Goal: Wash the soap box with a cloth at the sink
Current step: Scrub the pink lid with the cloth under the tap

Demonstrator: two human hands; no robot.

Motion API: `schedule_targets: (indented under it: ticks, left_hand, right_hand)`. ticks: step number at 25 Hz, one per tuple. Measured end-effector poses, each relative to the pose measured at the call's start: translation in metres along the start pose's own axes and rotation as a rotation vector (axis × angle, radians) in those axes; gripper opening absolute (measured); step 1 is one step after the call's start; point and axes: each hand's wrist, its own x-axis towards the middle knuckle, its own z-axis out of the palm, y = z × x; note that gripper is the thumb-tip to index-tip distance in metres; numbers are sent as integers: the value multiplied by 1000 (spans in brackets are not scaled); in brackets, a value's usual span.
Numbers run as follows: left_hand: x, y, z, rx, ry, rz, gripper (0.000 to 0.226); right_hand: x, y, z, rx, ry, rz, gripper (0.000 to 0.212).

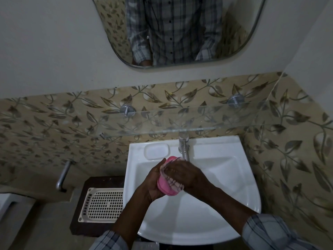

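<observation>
Soap box (164,179), pink and rounded, sits over the middle of the white sink (212,230), just in front of the tap (184,150). The left hand (153,183) cups it from below and from the side, its grip closed around the box. The right hand (185,175) lies across the top, its grip pressing a pale cloth (175,185) with dark markings against the box; the cloth shows only at the edges of the fingers.

To do this step well, I judge the left hand should keep the box steady and turn it bit by bit, while the right drags the cloth over each face and into the rim, staying over the basin so drips fall inside. Whether water runs from the tap I cannot tell.

Both forearms reach in from the lower edge and meet at the box, wrists bent inward, checked sleeves pushed back. A white perforated tray (100,204) rests on the dark desk (79,226) left of the sink, well apart from the hands.
</observation>
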Motion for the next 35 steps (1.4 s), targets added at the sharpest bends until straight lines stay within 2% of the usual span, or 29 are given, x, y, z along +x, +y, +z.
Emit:
schedule_targets:
  ticks: [3, 6, 8, 10, 11, 13, 14, 15, 17, 18, 19, 20, 21, 22, 23, 25, 27, 29, 31, 35]
  left_hand:
    - [4, -5, 7, 39, 1, 122, 48]
    - [12, -11, 3, 126, 83, 234, 50]
    - [14, -17, -5, 198, 148, 304, 47]
    - [15, -18, -16, 263, 187, 352, 46]
    - [14, -16, -20, 265, 187, 355, 49]
    - [10, -8, -23, 212, 175, 317, 57]
    - [8, -4, -22, 186, 162, 301, 60]
    - [7, -2, -21, 162, 150, 292, 62]
    - [7, -1, -15, 144, 140, 313, 61]
    - [9, -4, -13, 140, 126, 315, 60]
    - [11, -8, -11, 155, 116, 322, 59]
    - [12, -12, -10, 171, 113, 339, 59]
    - [14, -15, -13, 191, 121, 357, 61]
    - [15, -17, -16, 188, 131, 373, 63]
    - [14, -18, -21, 152, 130, 372, 66]
    - [10, -15, -30, 46, 106, 347, 73]
    - [7, -8, -41, -40, 69, 328, 83]
    - [3, -3, -45, -80, 26, 315, 89]
    - [2, -3, -45, -90, -11, 277, 91]
    - [4, -8, -48, -89, 11, 250, 89]
  right_hand:
    - [18, -11, 2, -84, 69, 393, 39]
    - [35, -27, 9, -143, -64, 809, 47]
    - [44, -23, 9, -120, -212, 1038, 33]
    - [47, -14, 3, 8, -294, 1192, 20]
    - [45, -8, -2, 136, -268, 1277, 17]
    - [42, 4, -16, 413, -77, 1440, 14]
    - [39, 5, -21, 473, 41, 1408, 11]
    - [38, 1, -22, 440, 114, 1258, 11]
    - [40, -19, -14, 165, 32, 802, 30]
    - [39, -31, -5, -53, -53, 647, 41]
    - [39, -39, 2, -214, -117, 609, 49]
    - [43, -41, 6, -288, -136, 675, 51]
    - [46, -36, 5, -252, -138, 803, 46]
    - [50, -29, -1, -116, -145, 943, 36]
    - [49, -19, -6, 127, -119, 1084, 26]
    - [43, 2, -20, 670, 70, 1371, 20]
    - [33, 13, -31, 973, 209, 1526, 22]
    - [25, 15, -34, 1023, 224, 1540, 21]
    - [23, 10, -34, 967, 287, 1482, 18]
    - [21, 8, -34, 960, 392, 1363, 18]
